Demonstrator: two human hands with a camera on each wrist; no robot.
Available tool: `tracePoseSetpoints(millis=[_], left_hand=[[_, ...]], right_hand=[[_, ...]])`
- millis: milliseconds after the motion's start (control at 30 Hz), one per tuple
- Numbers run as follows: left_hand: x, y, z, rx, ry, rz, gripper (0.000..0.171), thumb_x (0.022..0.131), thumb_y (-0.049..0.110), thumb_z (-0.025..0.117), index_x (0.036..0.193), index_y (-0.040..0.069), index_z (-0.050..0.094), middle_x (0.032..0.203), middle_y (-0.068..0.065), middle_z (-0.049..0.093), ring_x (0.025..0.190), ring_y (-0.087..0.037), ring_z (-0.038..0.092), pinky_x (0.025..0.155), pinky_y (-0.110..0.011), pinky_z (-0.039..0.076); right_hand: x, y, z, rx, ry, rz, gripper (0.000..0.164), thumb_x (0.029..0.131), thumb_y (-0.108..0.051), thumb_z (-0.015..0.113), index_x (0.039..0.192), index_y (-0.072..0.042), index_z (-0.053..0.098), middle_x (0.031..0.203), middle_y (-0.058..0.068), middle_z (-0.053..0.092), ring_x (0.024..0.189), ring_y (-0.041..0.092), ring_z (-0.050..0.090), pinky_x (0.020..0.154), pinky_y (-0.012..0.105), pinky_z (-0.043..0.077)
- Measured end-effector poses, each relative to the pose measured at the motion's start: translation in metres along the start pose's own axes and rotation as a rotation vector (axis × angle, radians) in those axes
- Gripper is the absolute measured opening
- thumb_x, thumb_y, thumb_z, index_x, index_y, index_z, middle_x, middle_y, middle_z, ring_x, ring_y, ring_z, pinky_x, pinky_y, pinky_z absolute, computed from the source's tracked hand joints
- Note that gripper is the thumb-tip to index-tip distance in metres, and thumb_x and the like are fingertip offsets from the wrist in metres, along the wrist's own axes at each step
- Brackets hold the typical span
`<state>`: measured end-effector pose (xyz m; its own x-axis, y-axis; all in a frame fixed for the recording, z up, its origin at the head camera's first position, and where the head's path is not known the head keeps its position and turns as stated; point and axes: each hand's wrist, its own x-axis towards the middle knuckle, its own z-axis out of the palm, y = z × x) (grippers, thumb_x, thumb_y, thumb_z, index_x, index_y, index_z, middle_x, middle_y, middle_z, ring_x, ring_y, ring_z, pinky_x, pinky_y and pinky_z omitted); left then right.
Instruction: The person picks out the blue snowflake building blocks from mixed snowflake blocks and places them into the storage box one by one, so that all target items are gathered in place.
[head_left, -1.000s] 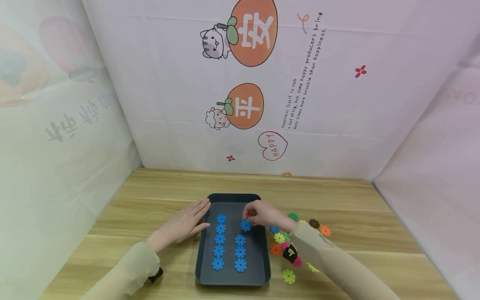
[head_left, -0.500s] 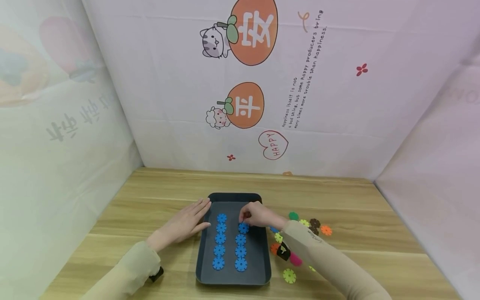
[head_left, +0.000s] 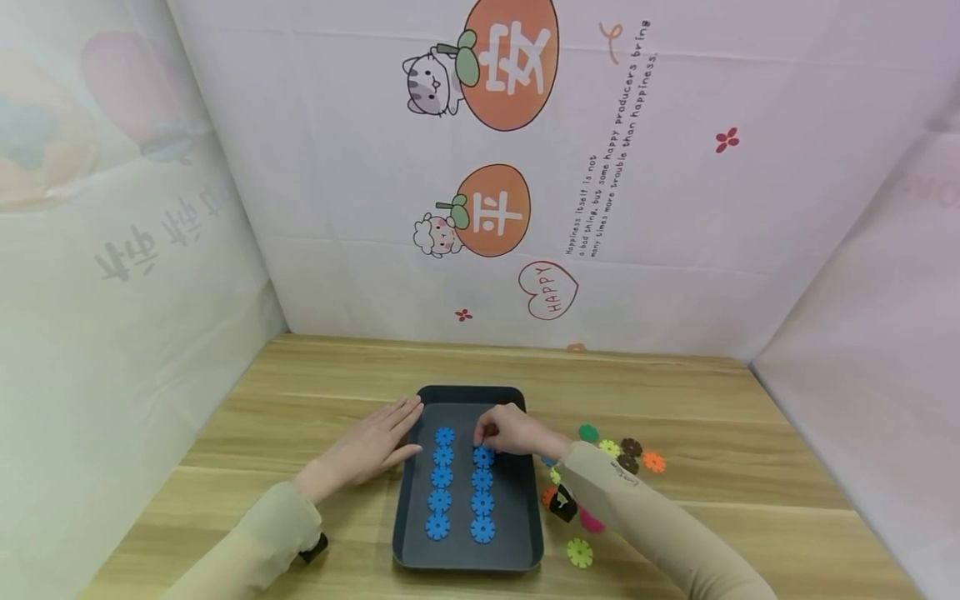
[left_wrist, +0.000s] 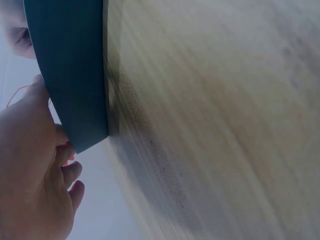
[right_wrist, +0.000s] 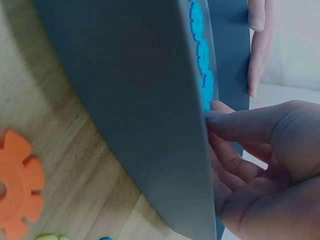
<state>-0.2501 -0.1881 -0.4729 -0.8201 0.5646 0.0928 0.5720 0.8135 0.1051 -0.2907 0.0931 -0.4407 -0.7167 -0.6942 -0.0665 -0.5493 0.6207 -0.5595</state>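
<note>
A dark grey tray [head_left: 468, 558] on the table holds two columns of blue notched discs. My left hand [head_left: 369, 442] rests on the tray's left rim with straight fingers; the left wrist view shows this hand [left_wrist: 35, 170] against the outer wall [left_wrist: 72, 75]. Inside the tray, my right hand [head_left: 513, 429] pinches the far edge of the top blue disc [head_left: 483, 457] in the right column, just above another blue disc [head_left: 482, 480]. Up close, the right hand's thumb and index finger meet at a blue disc [right_wrist: 208, 90], partly hidden by the tray wall.
Loose discs lie right of the tray, among them orange [head_left: 654, 462], brown [head_left: 631, 448], green [head_left: 588, 432] and yellow-green [head_left: 580, 552] ones. The right forearm covers some of them. White printed cloth [head_left: 360, 275] walls the table on its back and sides.
My right hand has moved slightly left with the blue disc, bringing it into line with the right column and against the disc below. My left hand has stayed on the rim.
</note>
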Motion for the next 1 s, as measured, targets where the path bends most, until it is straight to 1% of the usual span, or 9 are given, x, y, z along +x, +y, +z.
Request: tracePoseSetpoints(millis=[267,467,567,733,767,867,1000], left_hand=[[0.000,-0.002,0.002,0.003,-0.011,-0.008,0.071,0.104,0.051,0.042,0.157,0.006,0.028,0.165,-0.012,0.026,0.152,-0.033,0.028,0.122,-0.049,0.031],[0.000,-0.001,0.002,0.000,-0.006,-0.004,0.070,0.104,0.050,0.043,0.157,0.006,0.028,0.164,-0.012,0.026,0.152,-0.033,0.028,0.122,-0.049,0.032],[0.000,-0.001,0.001,-0.002,-0.004,-0.004,0.071,0.104,0.050,0.043,0.157,0.006,0.028,0.164,-0.012,0.026,0.152,-0.033,0.028,0.122,-0.050,0.032],[0.000,-0.002,0.002,-0.002,-0.006,-0.003,0.071,0.104,0.051,0.042,0.157,0.006,0.027,0.165,-0.012,0.025,0.152,-0.033,0.027,0.122,-0.049,0.031],[0.000,-0.002,0.002,-0.003,-0.007,-0.002,0.071,0.104,0.051,0.042,0.157,0.006,0.027,0.165,-0.013,0.025,0.152,-0.033,0.027,0.122,-0.049,0.031],[0.000,-0.002,0.002,-0.001,-0.005,0.000,0.071,0.104,0.051,0.041,0.157,0.006,0.027,0.165,-0.013,0.026,0.152,-0.033,0.028,0.122,-0.049,0.032],[-0.001,-0.001,0.001,-0.004,0.000,0.004,0.071,0.104,0.050,0.042,0.157,0.005,0.028,0.164,-0.013,0.026,0.151,-0.034,0.029,0.121,-0.050,0.032]], right_hand=[[0.000,-0.003,0.001,-0.018,0.005,-0.007,0.010,0.090,0.002,0.065,0.088,-0.003,0.073,0.085,0.008,0.072,0.065,0.005,0.054,0.059,0.017,0.048],[-0.001,-0.003,0.000,-0.030,0.015,-0.019,0.008,0.090,0.001,0.066,0.089,-0.002,0.073,0.085,0.008,0.072,0.067,0.004,0.055,0.061,0.017,0.049],[-0.003,-0.002,-0.001,-0.035,0.029,-0.046,0.007,0.089,0.002,0.067,0.087,-0.002,0.072,0.084,0.007,0.072,0.067,0.002,0.055,0.061,0.017,0.050],[-0.004,-0.001,-0.002,-0.047,0.041,-0.053,0.005,0.090,0.000,0.068,0.087,-0.002,0.072,0.084,0.007,0.072,0.067,0.003,0.054,0.063,0.017,0.050],[-0.004,-0.001,-0.002,-0.037,0.038,-0.035,0.005,0.090,-0.001,0.068,0.087,-0.002,0.072,0.085,0.008,0.072,0.068,0.004,0.054,0.063,0.018,0.050],[-0.006,0.000,-0.005,-0.031,0.041,-0.028,0.005,0.091,-0.004,0.068,0.088,-0.002,0.072,0.086,0.008,0.072,0.069,0.004,0.055,0.063,0.016,0.050],[-0.014,0.001,-0.015,0.011,0.045,-0.025,0.006,0.093,-0.005,0.066,0.091,-0.003,0.071,0.087,0.006,0.072,0.069,0.003,0.056,0.064,0.016,0.050]])
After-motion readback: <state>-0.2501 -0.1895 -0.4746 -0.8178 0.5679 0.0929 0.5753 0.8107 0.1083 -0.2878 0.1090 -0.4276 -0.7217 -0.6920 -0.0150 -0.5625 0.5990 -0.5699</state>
